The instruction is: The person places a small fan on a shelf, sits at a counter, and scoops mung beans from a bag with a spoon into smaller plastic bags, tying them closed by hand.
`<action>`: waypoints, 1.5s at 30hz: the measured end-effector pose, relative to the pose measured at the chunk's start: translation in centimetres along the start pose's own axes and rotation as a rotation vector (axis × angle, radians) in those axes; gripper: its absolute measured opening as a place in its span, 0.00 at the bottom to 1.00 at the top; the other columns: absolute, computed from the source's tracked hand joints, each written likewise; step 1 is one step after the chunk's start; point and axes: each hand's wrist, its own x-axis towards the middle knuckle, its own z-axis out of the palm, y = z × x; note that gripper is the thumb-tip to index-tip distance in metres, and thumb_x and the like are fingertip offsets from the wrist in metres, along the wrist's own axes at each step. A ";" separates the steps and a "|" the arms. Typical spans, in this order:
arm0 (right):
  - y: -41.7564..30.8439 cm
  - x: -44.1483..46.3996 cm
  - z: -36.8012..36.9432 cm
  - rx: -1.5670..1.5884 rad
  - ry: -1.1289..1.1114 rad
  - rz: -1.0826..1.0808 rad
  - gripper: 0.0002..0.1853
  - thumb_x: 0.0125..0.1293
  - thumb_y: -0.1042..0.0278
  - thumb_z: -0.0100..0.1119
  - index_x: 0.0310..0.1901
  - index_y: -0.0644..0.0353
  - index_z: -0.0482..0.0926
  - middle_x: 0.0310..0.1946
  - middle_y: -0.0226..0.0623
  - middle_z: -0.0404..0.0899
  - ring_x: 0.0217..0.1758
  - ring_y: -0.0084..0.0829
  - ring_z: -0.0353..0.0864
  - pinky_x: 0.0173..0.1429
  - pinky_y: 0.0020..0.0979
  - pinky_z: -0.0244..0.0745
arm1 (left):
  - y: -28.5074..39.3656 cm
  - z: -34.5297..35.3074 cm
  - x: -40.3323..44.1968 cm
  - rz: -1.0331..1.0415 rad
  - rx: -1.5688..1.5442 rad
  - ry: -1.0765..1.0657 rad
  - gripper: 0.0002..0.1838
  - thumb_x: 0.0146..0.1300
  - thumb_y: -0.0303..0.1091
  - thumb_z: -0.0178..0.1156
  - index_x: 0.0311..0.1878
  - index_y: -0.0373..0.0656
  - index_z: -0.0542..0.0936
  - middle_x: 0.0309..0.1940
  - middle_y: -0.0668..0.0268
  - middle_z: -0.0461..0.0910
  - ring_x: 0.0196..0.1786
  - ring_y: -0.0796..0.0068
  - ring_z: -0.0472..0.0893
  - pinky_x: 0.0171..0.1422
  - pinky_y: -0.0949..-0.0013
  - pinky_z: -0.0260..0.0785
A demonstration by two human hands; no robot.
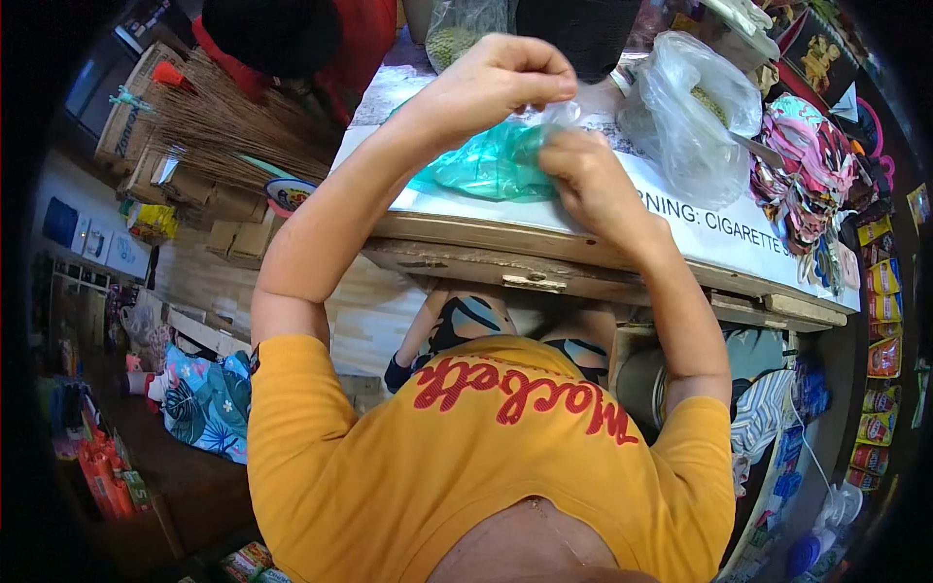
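My left hand (505,76) is raised over the table, its thumb and fingers pinched at the upper end of a wisp of clear plastic bag (562,114). Lower and to the right, my right hand (595,180) is closed at the other side of that clear plastic; its fingertips are partly hidden. Beneath both hands a crumpled green plastic bag (486,167) lies on the table. What sits inside the clear plastic, if anything, I cannot make out. To the right of my right hand stands an open clear bag of small green beans (702,121).
A wooden table (583,238) with a printed white cover is before me. Another bag of green beans (453,44) stands at the back. Brooms (209,112) and a person in red (364,49) are at left. Folded cloths (807,160) and hanging sachets (882,301) are at right.
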 end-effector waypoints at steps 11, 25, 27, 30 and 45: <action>-0.6 0.3 -0.3 -0.153 -0.200 0.015 0.07 0.49 0.79 0.54 0.31 0.61 0.79 0.39 0.42 0.76 0.49 0.41 0.73 0.50 0.41 0.65 | 9.1 -1.6 2.5 0.638 -0.452 0.598 0.08 0.70 0.32 0.51 0.38 0.39 0.76 0.28 0.69 0.77 0.27 0.83 0.74 0.34 0.80 0.67; -0.2 -1.6 -8.7 0.126 0.052 0.427 0.20 0.56 0.73 0.66 0.51 0.67 0.78 0.43 0.42 0.82 0.45 0.31 0.82 0.52 0.33 0.75 | 4.1 0.4 1.6 0.265 0.096 0.320 0.05 0.62 0.20 0.55 0.40 0.33 0.76 0.31 0.64 0.77 0.37 0.81 0.76 0.42 0.76 0.70; -0.3 -0.9 -8.9 0.170 0.310 0.380 0.23 0.53 0.68 0.69 0.51 0.62 0.77 0.38 0.40 0.80 0.40 0.32 0.80 0.50 0.30 0.73 | 2.6 0.5 2.1 0.500 0.292 0.325 0.04 0.58 0.22 0.57 0.35 0.37 0.80 0.27 0.65 0.79 0.32 0.74 0.78 0.38 0.71 0.68; -0.3 1.8 -7.3 0.164 0.533 0.187 0.26 0.51 0.68 0.70 0.53 0.60 0.76 0.36 0.35 0.79 0.38 0.27 0.79 0.48 0.26 0.72 | 2.5 1.3 2.5 0.689 0.419 0.129 0.07 0.56 0.18 0.54 0.35 0.38 0.79 0.31 0.60 0.78 0.35 0.66 0.79 0.41 0.67 0.70; 3.7 1.5 -7.7 0.875 0.152 0.485 0.09 0.61 0.66 0.62 0.37 0.64 0.82 0.28 0.33 0.81 0.32 0.21 0.79 0.38 0.22 0.72 | 1.7 -7.2 -3.1 0.292 -0.090 0.737 0.14 0.59 0.19 0.57 0.49 0.34 0.77 0.33 0.69 0.80 0.27 0.85 0.78 0.27 0.83 0.68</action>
